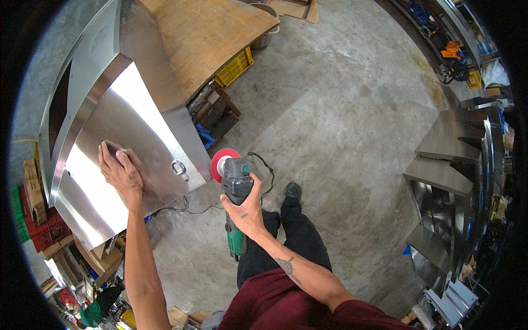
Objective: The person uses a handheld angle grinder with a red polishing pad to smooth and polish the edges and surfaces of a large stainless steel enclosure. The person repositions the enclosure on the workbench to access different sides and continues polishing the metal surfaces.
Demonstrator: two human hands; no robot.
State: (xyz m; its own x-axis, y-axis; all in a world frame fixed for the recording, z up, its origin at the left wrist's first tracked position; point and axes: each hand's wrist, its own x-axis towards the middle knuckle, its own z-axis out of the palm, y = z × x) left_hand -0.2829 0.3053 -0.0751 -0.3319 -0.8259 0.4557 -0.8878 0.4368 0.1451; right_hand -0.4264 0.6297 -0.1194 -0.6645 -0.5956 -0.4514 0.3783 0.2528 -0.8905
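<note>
My left hand [120,171] rests on the face of a large shiny stainless steel box-like piece [151,148], fingers stretched out and holding nothing. A small round metal fitting [177,168] sits on that face, near the lower right corner. In front of my body, my right hand [247,212] is closed around an angle grinder [237,242] with a dark head and green body. Its red disc [215,160] points away from me, close beside the steel corner. Whether the disc spins or touches the steel, I cannot tell. A dark cord [187,210] lies on the floor behind the tool.
A wooden-topped table [220,33] stands beyond the steel piece, with a yellow crate [235,67] under it. Several folded steel pieces [445,170] are stacked at the right. Shelves with tools line the far right. Boxes and a red crate [47,223] crowd the left.
</note>
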